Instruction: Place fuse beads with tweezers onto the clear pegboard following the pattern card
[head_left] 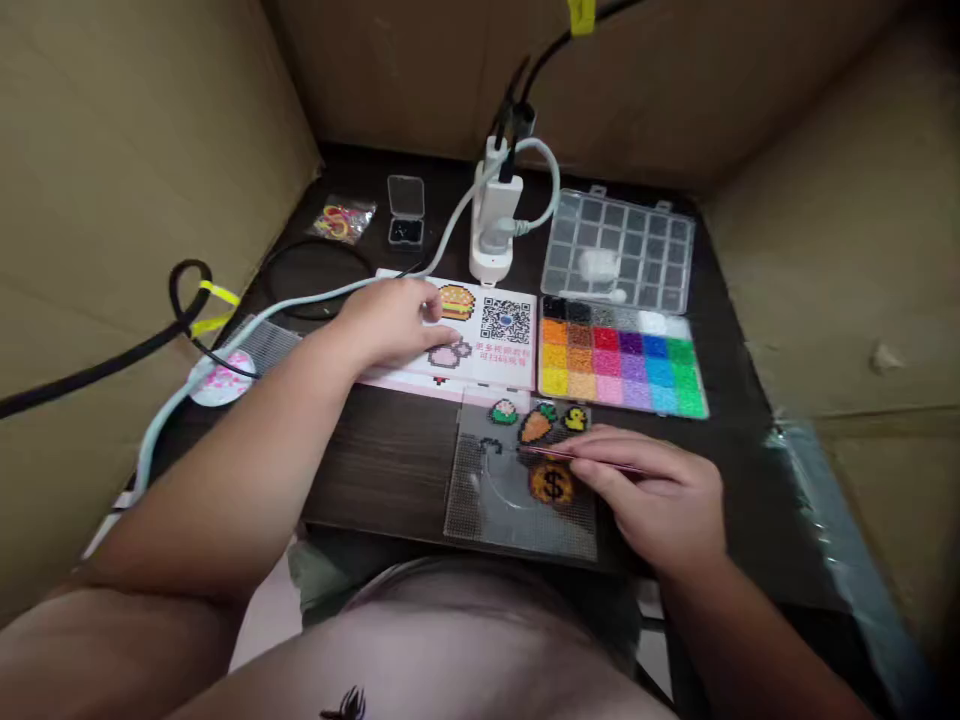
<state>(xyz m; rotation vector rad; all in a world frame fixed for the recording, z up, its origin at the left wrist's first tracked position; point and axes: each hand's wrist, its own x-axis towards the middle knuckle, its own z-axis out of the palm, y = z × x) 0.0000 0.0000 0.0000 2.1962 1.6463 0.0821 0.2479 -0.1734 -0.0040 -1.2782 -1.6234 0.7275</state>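
My left hand [394, 325] rests on a printed pattern sheet [510, 368], its thumb and forefinger spread apart beside a hamburger picture [456, 302] and a pink pixel drawing [445, 355]. Between the fingers and thumb of my right hand [656, 490] is a pair of thin reddish tweezers [600, 460], tips pointing left over a clear pegboard [525, 535]. On this board lie a bead carrot [536, 425], a yellow duck [575, 418], a green-and-pink piece [503, 411] and a dollar-sign piece [551, 484]. A short row of black beads [490, 444] sits left of the tips.
A sorted bead box [622, 360] stands right of the sheet, its clear lid [619, 245] open behind. At the back are a white power strip [495, 225], a small black-bead case [406, 230] and a bag [343, 220]. Cables cross the left side; cardboard walls surround the table.
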